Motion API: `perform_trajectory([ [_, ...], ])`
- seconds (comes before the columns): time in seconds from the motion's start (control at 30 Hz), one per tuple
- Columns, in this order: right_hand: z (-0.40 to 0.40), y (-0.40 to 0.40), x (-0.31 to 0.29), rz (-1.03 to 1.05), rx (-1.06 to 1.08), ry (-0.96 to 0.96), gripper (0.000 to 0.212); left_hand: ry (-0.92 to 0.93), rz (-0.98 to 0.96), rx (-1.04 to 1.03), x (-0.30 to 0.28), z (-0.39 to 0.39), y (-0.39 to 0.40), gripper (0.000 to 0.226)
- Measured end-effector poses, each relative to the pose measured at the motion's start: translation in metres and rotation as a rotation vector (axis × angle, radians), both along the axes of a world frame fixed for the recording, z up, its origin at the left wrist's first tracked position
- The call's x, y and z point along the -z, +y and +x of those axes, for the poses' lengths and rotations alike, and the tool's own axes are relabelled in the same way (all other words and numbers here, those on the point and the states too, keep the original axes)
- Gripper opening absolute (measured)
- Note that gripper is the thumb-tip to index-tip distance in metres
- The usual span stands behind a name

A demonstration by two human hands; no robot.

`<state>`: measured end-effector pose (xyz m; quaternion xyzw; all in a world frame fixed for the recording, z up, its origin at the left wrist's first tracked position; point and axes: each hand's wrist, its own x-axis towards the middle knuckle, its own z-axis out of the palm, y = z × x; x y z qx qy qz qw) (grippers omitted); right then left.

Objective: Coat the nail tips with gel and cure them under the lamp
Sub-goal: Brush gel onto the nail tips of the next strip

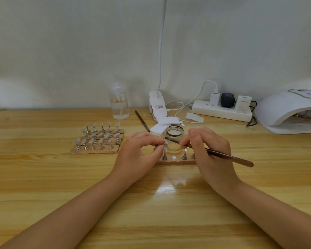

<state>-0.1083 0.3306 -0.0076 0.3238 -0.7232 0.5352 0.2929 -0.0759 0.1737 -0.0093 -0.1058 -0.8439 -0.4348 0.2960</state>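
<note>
My left hand (142, 150) pinches a small clear nail tip on its stand (164, 143) just in front of an open glass gel jar (174, 139). My right hand (207, 150) grips a brown brush (223, 155), whose tip touches that nail tip. Under my hands lies a wooden strip (176, 161) with metal stands (184, 156) and one bare magnet spot. To the left, three more wooden strips (97, 139) carry several nail tips on stands. The white curing lamp (291, 110) sits at the far right, with something wooden inside its opening.
A clear pump bottle (119, 103) stands at the back. Beside it are a clip lamp base (157, 105), white wipes (164, 125), a second brush (142, 121) and a power strip (221, 110) with plugs and cables. All rest on a wooden table (43, 177).
</note>
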Motion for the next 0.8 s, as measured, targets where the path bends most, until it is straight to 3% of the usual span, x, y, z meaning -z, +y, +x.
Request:
perform_trajectory([
  [0.47,-0.0003,0.0043,0.0009,-0.049,-0.051,-0.053,0.039,0.001,0.002,-0.006,-0.0017,0.0012,0.0007,0.017],
  [0.8,0.0006,-0.0013,-0.0001,0.020,-0.009,0.041,0.033,0.008,-0.001,-0.020,-0.0011,0.0008,0.0010,0.017],
])
